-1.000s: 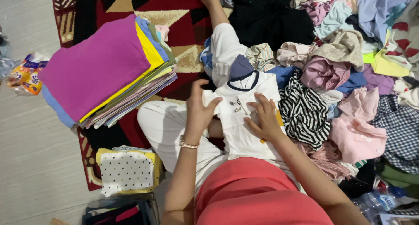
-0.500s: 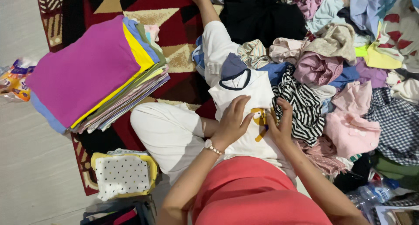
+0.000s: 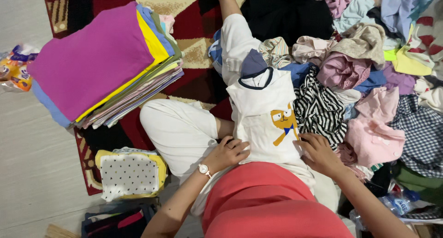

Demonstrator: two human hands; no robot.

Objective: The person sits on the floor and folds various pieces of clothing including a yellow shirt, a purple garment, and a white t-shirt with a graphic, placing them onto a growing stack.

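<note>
I had the small white shirt [image 3: 267, 120] with the orange cartoon figure spread flat across my lap, its dark-trimmed collar pointing away from me. My left hand [image 3: 229, 152] lay pressed on its lower left edge, fingers curled but gripping nothing; my right hand [image 3: 318, 152] rested flat and open on the lower right corner. The folded stack [image 3: 99, 62] sat well apart to my left, the unsorted heap [image 3: 369, 76] just beside the shirt on my right.
</note>
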